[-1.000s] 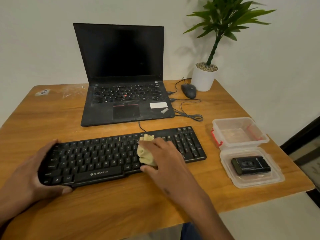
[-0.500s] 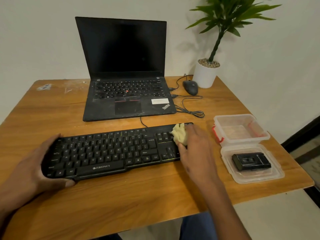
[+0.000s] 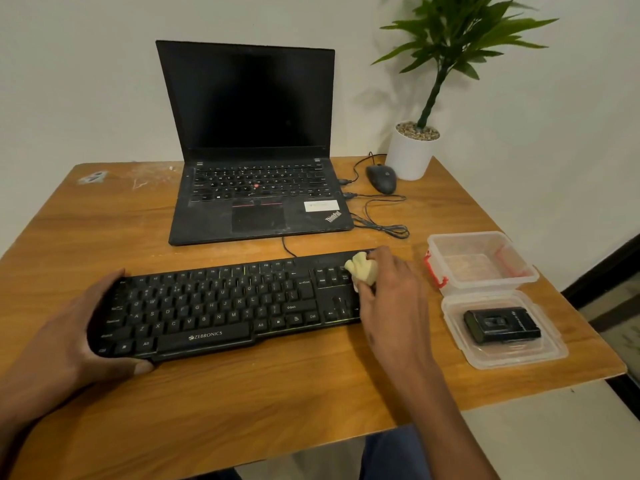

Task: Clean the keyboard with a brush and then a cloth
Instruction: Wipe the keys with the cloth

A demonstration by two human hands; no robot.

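Note:
A black Zebronics keyboard (image 3: 221, 306) lies across the front of the wooden table (image 3: 242, 403). My left hand (image 3: 69, 341) grips its left end, fingers at the far edge and thumb at the near edge. My right hand (image 3: 391, 292) holds a bunched pale yellow cloth (image 3: 362, 270) and presses it on the keys at the keyboard's right end, covering the number pad. No brush is in view.
An open black laptop (image 3: 256, 188) stands behind the keyboard, with a wired mouse (image 3: 381, 178) and a potted plant (image 3: 412, 154) at the back right. To the right sit a clear plastic box (image 3: 481, 261) and its lid (image 3: 502, 341) holding a small black device (image 3: 502, 325).
My right hand has slid the cloth from the keyboard's middle to its right end. My left hand has kept its grip on the left end.

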